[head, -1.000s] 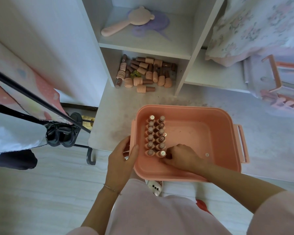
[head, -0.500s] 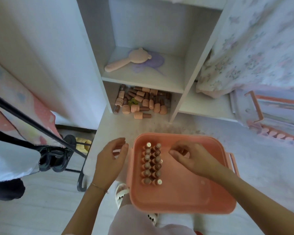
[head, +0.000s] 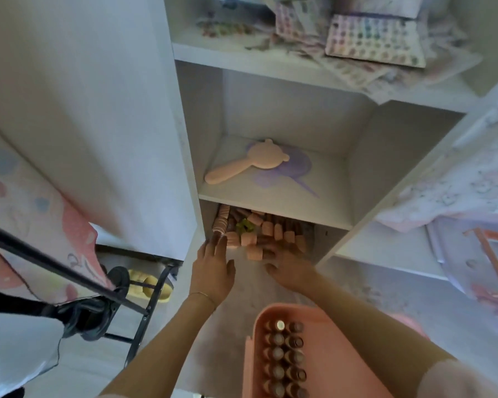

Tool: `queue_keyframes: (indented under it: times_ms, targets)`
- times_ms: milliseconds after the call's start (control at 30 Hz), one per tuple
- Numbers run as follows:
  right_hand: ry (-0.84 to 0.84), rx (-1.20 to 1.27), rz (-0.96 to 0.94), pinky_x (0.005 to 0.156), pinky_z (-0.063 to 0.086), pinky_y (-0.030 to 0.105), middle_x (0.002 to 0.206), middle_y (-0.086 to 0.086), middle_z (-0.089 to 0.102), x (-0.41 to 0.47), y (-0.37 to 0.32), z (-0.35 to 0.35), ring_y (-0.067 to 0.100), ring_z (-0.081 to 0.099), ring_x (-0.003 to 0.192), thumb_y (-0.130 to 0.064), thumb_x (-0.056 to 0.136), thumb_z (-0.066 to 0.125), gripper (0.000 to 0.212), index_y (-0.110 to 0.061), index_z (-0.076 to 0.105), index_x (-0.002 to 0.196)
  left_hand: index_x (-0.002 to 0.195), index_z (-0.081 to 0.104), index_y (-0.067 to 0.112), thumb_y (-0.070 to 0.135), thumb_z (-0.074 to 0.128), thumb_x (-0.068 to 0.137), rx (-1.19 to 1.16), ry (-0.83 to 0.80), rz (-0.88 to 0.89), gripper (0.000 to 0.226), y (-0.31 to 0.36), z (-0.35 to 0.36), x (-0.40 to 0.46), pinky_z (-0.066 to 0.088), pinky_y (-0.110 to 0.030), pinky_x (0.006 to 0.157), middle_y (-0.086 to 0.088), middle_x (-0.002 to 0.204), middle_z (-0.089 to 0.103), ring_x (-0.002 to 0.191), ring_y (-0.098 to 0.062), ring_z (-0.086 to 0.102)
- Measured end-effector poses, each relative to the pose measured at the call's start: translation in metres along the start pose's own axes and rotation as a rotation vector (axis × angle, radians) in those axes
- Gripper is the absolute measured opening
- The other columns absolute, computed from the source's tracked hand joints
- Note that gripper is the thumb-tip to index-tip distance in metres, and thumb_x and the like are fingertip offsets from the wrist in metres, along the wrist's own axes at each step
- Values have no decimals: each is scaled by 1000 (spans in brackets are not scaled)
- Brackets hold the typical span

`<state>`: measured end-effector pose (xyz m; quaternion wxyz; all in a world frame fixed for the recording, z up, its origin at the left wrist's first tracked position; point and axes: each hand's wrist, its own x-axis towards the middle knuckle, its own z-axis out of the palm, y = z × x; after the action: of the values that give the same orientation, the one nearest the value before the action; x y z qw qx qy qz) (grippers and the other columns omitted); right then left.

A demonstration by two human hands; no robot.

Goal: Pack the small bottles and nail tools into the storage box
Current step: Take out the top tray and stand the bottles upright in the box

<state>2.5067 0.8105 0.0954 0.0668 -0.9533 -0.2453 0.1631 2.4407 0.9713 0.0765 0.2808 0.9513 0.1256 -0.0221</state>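
The pink storage box [head: 322,320] sits at the bottom of the view, with two rows of small bottles [head: 283,357] standing along its left wall. A pile of small brown bottles with peach caps [head: 266,228] lies in the lowest cubby of the white shelf unit. My left hand [head: 213,268] reaches to the pile's left edge with straight fingers, its fingertips at the nearest bottles. My right hand [head: 289,267] is at the front of the pile, beside a peach-capped bottle [head: 254,253]. Its fingertips are among the bottles, and I cannot make out a grip.
A pink bear-shaped hand mirror [head: 242,165] lies on a purple one on the shelf above. Sticker sheets [head: 377,38] clutter the top shelf. A black rack [head: 69,274] and yellow slippers [head: 150,285] stand at the left. The box's lid [head: 489,254] lies at the right.
Both hands left the box and reached forward to the bottle pile in the lowest cubby. The view tilted upward, so the box now sits at the bottom edge.
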Motion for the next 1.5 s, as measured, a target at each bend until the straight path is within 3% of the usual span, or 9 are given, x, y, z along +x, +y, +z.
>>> queue_keyframes:
  times_ms: [167, 333, 500, 933, 1033, 1167, 1267, 1400, 1500]
  targets:
    - [-63, -54, 62, 102, 24, 41, 147, 1, 25, 24, -3, 17, 24, 22, 133, -37, 85, 48, 52, -34, 33, 135, 147, 11, 15, 28, 39, 96, 55, -22, -150, 60, -13, 23, 13, 26, -39, 108, -5, 153, 18, 138, -26, 17]
    - [-111, 104, 78, 80, 43, 31, 124, 8, 54, 21, 0, 20, 26, 52, 109, -29, 94, 41, 32, -16, 48, 122, 123, 47, 10, 24, 43, 95, 3, 168, -317, 32, -9, 33, 20, 32, -39, 92, -9, 131, 48, 120, -28, 36]
    - [-33, 318, 126, 72, 41, 29, 100, 15, 66, 12, -2, 8, 26, 59, 88, -21, 93, 44, 26, -2, 63, 93, 111, 55, 4, 20, 47, 94, -45, 245, -489, 25, -7, 35, 30, 32, -39, 87, -16, 117, 52, 109, -33, 42]
    - [340, 895, 87, 62, 39, 6, 81, -12, 62, -77, -7, -46, -6, 54, 69, -22, 84, 64, 8, -29, 62, 80, 102, 56, 16, 29, 51, 92, -532, 530, -266, 17, -7, 3, -42, 41, -27, 84, 10, 101, 55, 96, -8, 50]
    - [438, 988, 62, 64, 47, 18, 87, -6, 63, -99, -12, -55, 0, 57, 71, -21, 86, 61, 6, -23, 60, 81, 94, 45, 32, 31, 46, 94, -606, 564, -174, 2, 1, -13, -63, 41, -19, 76, 9, 88, 63, 86, 5, 54]
    - [467, 1235, -12, 48, 52, 21, 84, 5, 64, -132, -21, -61, 11, 64, 60, -22, 91, 44, 13, -12, 50, 86, 84, 43, 52, 26, 52, 91, -714, 599, -9, 28, 28, -47, -85, 45, -9, 59, 19, 71, 60, 67, 4, 60]
    - [402, 1439, -3, 46, 53, 27, 75, 12, 68, -157, -20, -58, 23, 66, 55, -31, 88, 40, 22, -10, 45, 90, 83, 41, 44, 44, 46, 88, -838, 629, 34, 6, 51, -63, -99, 47, -13, 51, 22, 74, 57, 48, -7, 58]
    - [350, 1610, 88, 50, 53, 26, 76, 10, 70, -189, -10, -39, 24, 65, 59, -27, 85, 46, 21, -14, 46, 102, 81, 44, 32, 30, 51, 92, -930, 612, -68, 13, 70, -67, -118, 41, -15, 40, 9, 70, 56, 35, -9, 48]
    - [370, 1564, 150, 51, 51, 25, 76, 12, 67, -210, 7, -19, 24, 64, 62, -3, 85, 55, 25, -14, 45, 105, 82, 51, 30, 30, 47, 93, -949, 466, -152, 12, 77, -58, -128, 42, -18, 42, 1, 67, 54, 38, -7, 48]
